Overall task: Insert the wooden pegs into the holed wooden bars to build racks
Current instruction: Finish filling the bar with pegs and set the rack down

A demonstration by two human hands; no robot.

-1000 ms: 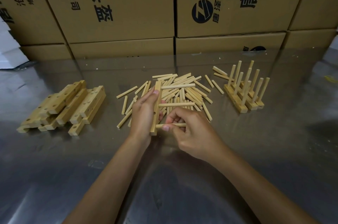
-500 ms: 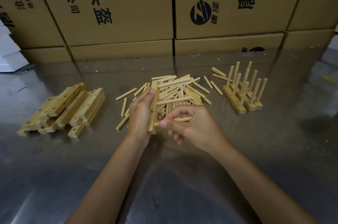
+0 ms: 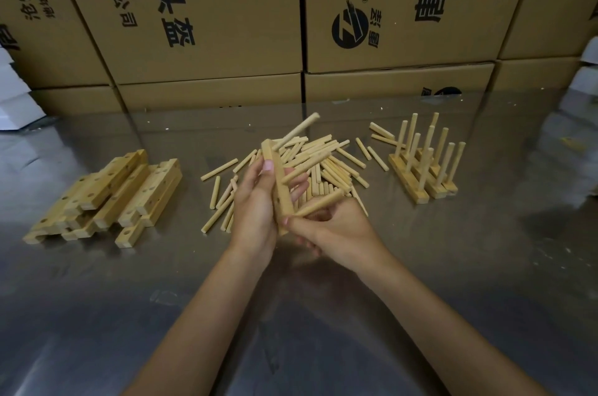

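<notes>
My left hand [image 3: 255,201] grips a holed wooden bar [image 3: 279,182] held upright above the table. Two pegs stick out of the bar toward the upper right: one [image 3: 297,130] near its top and one [image 3: 305,167] at its middle. My right hand [image 3: 336,230] pinches a third peg [image 3: 318,206] with its near end at the bar's lower part. Behind the hands lies a loose pile of pegs [image 3: 326,159].
A stack of empty holed bars [image 3: 106,195] lies at the left. Finished racks [image 3: 427,166] with upright pegs stand at the right. Cardboard boxes [image 3: 207,17] wall off the back of the shiny metal table [image 3: 323,331].
Both hands have lifted the bar higher and tilted it, so its pegs now point up and to the right. My right hand still holds the third peg at the bar's lower end.
</notes>
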